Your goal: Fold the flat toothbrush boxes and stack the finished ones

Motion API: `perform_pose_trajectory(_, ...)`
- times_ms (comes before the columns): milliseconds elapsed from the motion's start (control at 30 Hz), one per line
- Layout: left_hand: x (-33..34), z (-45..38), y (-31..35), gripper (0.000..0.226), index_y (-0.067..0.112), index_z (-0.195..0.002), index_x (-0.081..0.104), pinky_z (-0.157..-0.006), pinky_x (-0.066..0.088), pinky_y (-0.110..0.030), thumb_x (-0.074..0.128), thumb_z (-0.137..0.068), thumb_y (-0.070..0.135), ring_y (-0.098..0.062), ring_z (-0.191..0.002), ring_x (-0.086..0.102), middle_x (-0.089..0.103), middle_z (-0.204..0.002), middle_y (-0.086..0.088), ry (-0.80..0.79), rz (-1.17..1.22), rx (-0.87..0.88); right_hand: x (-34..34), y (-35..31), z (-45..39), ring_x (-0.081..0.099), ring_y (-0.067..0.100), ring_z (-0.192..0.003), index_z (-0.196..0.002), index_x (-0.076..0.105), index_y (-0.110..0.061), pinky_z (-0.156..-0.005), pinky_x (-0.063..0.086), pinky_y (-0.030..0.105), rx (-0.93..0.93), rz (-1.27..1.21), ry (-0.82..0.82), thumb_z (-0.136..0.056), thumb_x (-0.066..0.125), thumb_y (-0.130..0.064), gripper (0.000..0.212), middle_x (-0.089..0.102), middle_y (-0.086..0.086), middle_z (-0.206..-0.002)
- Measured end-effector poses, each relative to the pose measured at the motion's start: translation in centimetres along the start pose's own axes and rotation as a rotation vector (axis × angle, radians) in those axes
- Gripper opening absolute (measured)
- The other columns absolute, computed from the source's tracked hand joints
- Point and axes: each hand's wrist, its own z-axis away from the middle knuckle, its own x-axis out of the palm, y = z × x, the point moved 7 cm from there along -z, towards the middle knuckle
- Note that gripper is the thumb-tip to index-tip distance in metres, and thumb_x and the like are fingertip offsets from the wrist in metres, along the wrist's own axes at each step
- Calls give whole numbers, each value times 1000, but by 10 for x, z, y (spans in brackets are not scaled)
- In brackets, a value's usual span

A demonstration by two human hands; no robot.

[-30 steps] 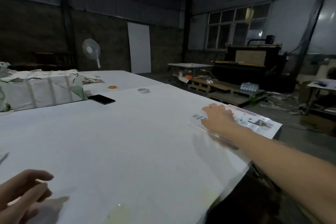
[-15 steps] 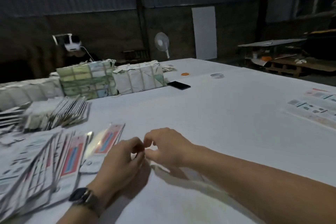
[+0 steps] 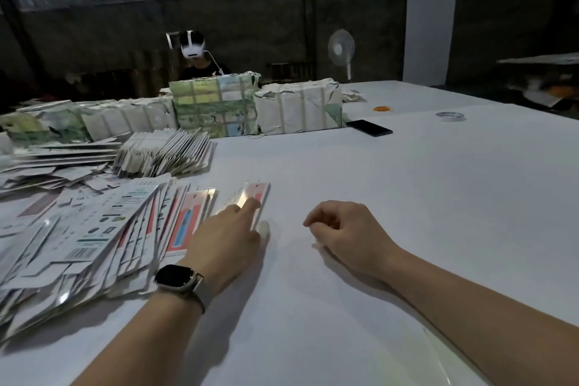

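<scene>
Your left hand [image 3: 224, 240] lies with straight fingers on a lone flat toothbrush box [image 3: 254, 197] at the right edge of the spread pile of flat boxes [image 3: 94, 229], while your right hand [image 3: 347, 233], loosely curled and holding nothing, rests on the open white table [image 3: 438, 197] beside it.

- The left hand [image 3: 227, 236] covers the near end of the flat box [image 3: 254, 197] under its fingertips.
- The print on the spread pile of flat boxes [image 3: 94, 229] is too small to read; the pile is cut off by the left edge.
- Wrapped bundles [image 3: 216, 106] hide the seated person [image 3: 200, 64] below the shoulders.
- Whether the right hand [image 3: 347, 233] pinches anything cannot be told.
</scene>
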Motion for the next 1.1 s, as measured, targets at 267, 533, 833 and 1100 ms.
perform_pose_trajectory(267,-60,9,18,43,16,-133,53,-64,58,-49,51,-93,2,-40,-90,69,72,-109,-17,342,175,120,-1,3,-3,57,3,-61,-91,66,-36,-69,53,20,-13,-100,27,-92,62,-19,18,63,-15,-68)
perform_pose_trajectory(533,-12,18,45,46,36,-119,50,-61,62,-36,49,-98,-5,-13,-86,75,62,-113,-5,77,1305,-135,-12,16,-9,70,12,-80,-116,60,-36,-78,56,37,145,-463,182,-100,57,-35,16,76,-4,-85)
perform_pose_trajectory(833,20,26,69,56,29,-120,72,-71,63,-48,32,-101,62,-36,-101,74,74,-115,-16,-245,1891,-392,5,-11,2,73,15,-95,-127,58,-43,-79,62,41,-58,-330,-59,-98,48,-42,31,74,-12,-110)
perform_pose_trajectory(1100,22,27,76,68,33,-98,81,-66,62,-45,28,-93,75,-35,-93,76,77,-106,-14,-418,1929,-340,8,-19,4,65,12,-102,-148,33,-48,-82,60,37,-108,-166,-17,-99,46,-50,51,53,-10,-115)
